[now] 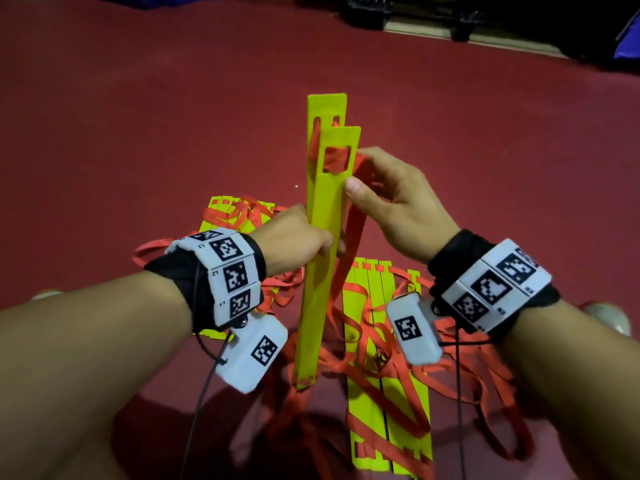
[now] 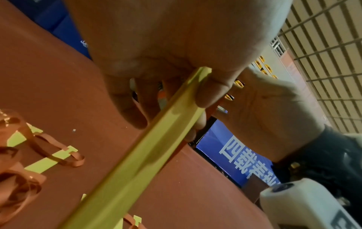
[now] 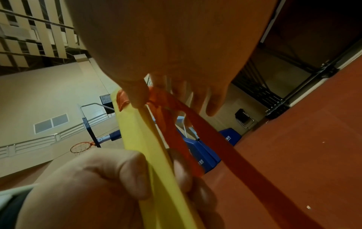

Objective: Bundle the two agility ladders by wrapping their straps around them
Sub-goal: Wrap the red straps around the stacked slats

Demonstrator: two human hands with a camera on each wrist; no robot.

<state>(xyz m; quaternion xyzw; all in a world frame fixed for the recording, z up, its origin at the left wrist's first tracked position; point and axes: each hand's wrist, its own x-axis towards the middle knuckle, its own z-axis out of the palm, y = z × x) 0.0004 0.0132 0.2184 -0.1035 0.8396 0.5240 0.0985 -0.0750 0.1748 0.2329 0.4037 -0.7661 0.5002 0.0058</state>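
Note:
Two yellow ladder rungs point(image 1: 323, 209) stand upright together in front of me, with the orange strap point(image 1: 349, 233) threaded through their top slots. My left hand point(image 1: 304, 237) grips both rungs at mid-length, its fingers curled round the rungs point(image 2: 156, 139). My right hand point(image 1: 377, 188) is higher up on the right and pinches the strap point(image 3: 158, 97) against the nearer rung's edge point(image 3: 141, 139), just below its slot. From there the strap hangs down in loose loops. The other rungs lie flat in two stacks, one at the back left point(image 1: 235, 216) and one at the front right point(image 1: 381, 393), both tangled in strap.
Everything lies on a dark red sports floor point(image 1: 138, 133). A black equipment base point(image 1: 367, 12) and blue padding point(image 1: 627, 43) stand along the far edge. A basketball hoop point(image 3: 82, 147) and its blue padded stand point(image 3: 201, 148) show in the right wrist view.

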